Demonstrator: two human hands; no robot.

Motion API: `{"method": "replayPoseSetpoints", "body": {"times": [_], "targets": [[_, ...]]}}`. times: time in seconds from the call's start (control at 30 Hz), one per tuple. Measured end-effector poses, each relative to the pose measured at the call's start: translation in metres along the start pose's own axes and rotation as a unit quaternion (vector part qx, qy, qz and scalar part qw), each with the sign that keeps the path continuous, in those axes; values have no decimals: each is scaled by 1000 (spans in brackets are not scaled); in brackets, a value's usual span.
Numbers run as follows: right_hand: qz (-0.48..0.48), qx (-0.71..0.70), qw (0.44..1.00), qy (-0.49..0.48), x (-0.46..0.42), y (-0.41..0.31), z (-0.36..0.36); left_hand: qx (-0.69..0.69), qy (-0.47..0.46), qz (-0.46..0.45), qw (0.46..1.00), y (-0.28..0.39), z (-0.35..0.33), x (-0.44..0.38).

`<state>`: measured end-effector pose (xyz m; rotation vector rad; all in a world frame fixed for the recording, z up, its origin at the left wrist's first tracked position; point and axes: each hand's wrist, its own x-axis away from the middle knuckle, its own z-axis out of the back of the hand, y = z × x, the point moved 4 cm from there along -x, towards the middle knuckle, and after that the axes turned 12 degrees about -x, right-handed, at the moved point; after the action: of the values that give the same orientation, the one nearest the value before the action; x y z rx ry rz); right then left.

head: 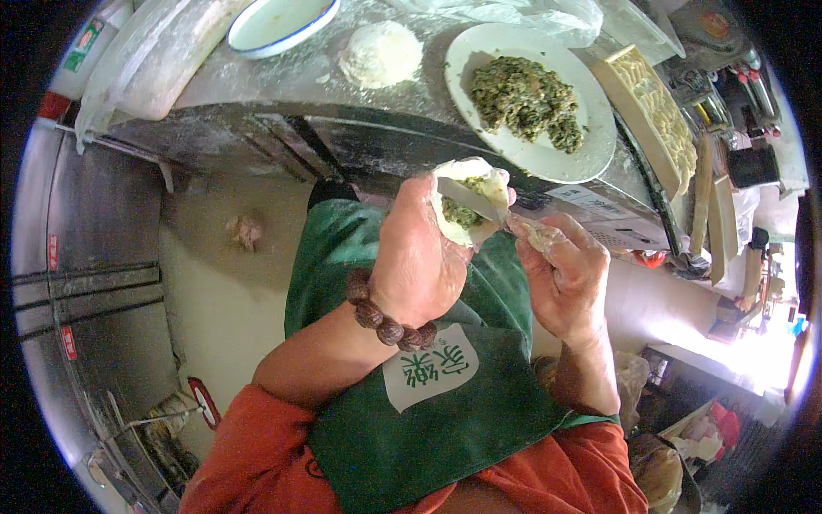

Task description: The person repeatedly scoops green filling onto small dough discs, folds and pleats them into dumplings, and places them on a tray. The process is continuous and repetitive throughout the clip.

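Observation:
My left hand, with a string of brown beads at its wrist, cups a round dough wrapper. Green minced filling lies inside the wrapper. In my right hand a thin flat spatula is pinched, its blade resting across the filling; most of its handle is hidden by the fingers. Sticky dough or flour clings to those fingers. Beyond both hands, a white oval plate on the counter carries a mound of the same green filling.
A floured dough ball sits on the counter, near a blue-rimmed white dish. Rows of small dough pieces, apparently dumplings, fill a wooden tray at right. A plastic-covered bundle lies at left. My green apron bears writing.

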<state>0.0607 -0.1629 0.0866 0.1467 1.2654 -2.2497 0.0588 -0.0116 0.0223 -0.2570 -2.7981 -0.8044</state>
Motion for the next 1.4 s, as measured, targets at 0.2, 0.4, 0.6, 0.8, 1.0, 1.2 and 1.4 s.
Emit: {"method": "replayPoseSetpoints", "body": {"times": [0.2, 0.4, 0.6, 0.8, 1.0, 1.2, 1.4], "targets": [[126, 104, 979, -118, -7, -3, 0, 35, -33, 10, 999, 18, 16, 9], [210, 92, 964, -131, -31, -4, 25, 39, -33, -56, 997, 27, 35, 10], [64, 41, 997, 4, -122, -15, 2, 17, -3, -72, 997, 42, 32, 29], [141, 243, 958, -63, -261, -17, -83, -42, 31, -85, 995, 55, 48, 45], [91, 349, 920, -156, -300, -30, -131, -19, 21, -126, 992, 85, 49, 64], [36, 87, 991, -94, -236, -47, -70, 3, 19, -163, 987, 100, 61, 58], [-178, -248, 926, -223, -114, -21, -44, -9, -6, -119, 993, 77, 34, 43]]}}
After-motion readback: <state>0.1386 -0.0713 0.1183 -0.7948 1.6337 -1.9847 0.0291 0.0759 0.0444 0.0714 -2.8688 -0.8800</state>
